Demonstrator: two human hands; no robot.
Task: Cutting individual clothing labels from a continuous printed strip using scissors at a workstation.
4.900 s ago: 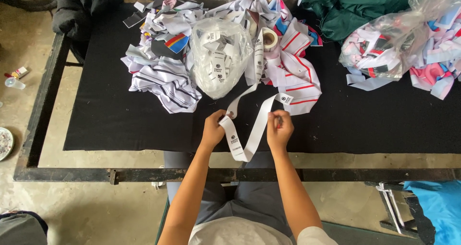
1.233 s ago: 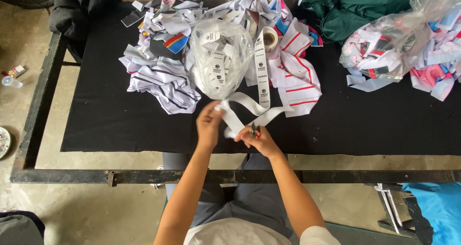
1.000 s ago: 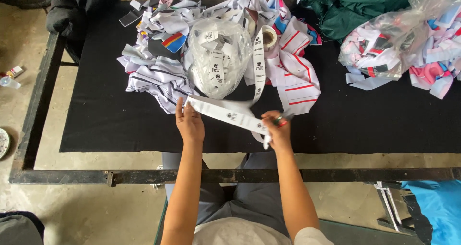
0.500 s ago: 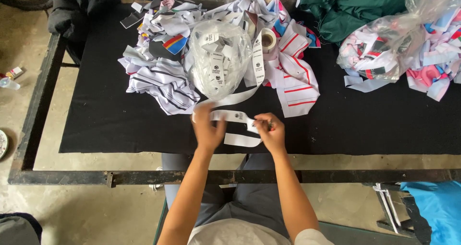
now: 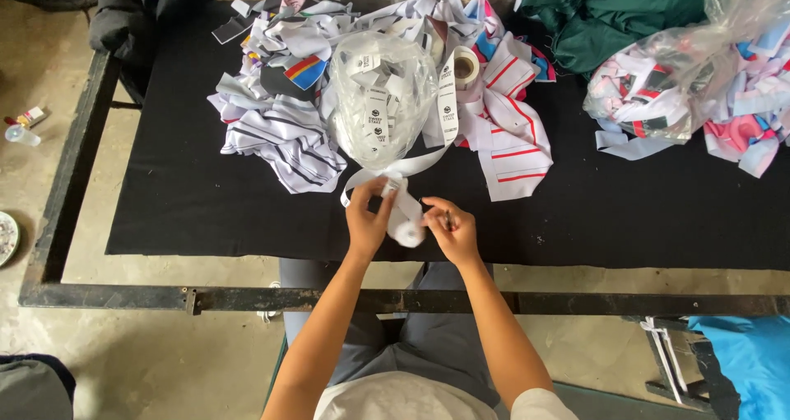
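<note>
The person sits at a desk (image 5: 206, 214) covered in black cloth, both hands raised close together just above its near edge. The left hand (image 5: 366, 221) pinches a white label ribbon (image 5: 405, 213), thumb and fingers closed on it near the top of a folded loop. The right hand (image 5: 448, 229) is closed around the lower part of the same ribbon, with something small and dark, maybe a pair of snips, poking out between its fingers; I cannot tell exactly what it is. The ribbon runs up from the hands in a flat curve toward a roll of tape (image 5: 466, 64) that stands further back among the fabric.

Just behind the hands sits a clear plastic bag (image 5: 380, 99) bulging with small white printed labels. To the left of it lies a striped white fabric piece (image 5: 276, 136) with dark lines, and to the right a heap of white pieces with red stripes (image 5: 506, 136). Well off to the right another clear bag (image 5: 699, 83) holds pink, white and blue scraps, with a green garment (image 5: 613, 13) behind it. A black jacket (image 5: 136, 13) hangs over the far left corner of the desk. On the floor to the left stands a small plastic bottle (image 5: 20, 134).
</note>
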